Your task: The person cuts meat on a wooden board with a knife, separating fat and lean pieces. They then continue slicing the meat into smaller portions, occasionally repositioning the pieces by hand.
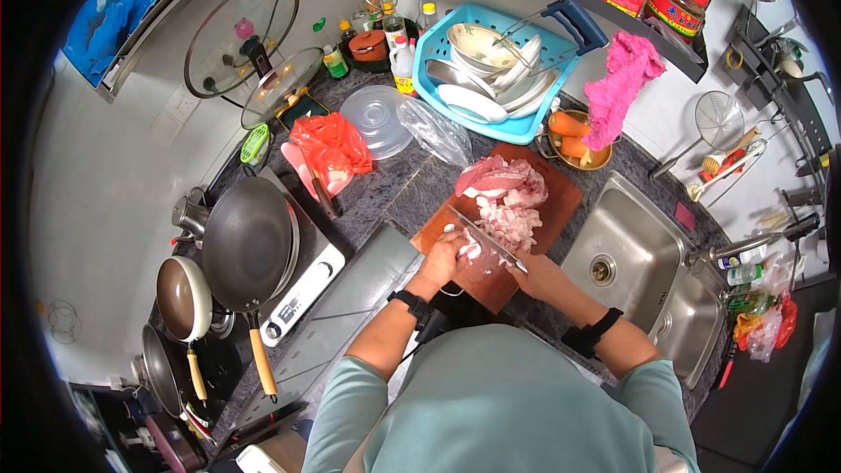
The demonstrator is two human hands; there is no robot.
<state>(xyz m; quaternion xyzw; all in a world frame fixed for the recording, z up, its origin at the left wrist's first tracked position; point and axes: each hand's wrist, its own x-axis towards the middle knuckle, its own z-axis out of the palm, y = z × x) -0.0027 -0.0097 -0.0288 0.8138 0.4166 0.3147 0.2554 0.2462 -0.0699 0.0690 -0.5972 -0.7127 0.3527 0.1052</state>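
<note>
A wooden cutting board (563, 197) lies on the counter in front of me, with raw meat on it. My right hand (540, 278) is closed around the handle of a kitchen knife (484, 239), whose blade points to the upper left across the board. My left hand (441, 260) is closed, its curled fingers on a small piece of raw meat (471, 250) beside the blade. Beyond the blade is a heap of chopped meat (506, 226), and farther back on the board lie larger slabs of meat (493, 178).
A steel sink (604, 232) is right of the board. Behind stands a blue basket (427, 79) of dishes, near a bowl with carrots (569, 125). Pans, including a dark wok (247, 241), and an induction cooker (307, 293) are at left. A red plastic bag (330, 144) lies on the counter.
</note>
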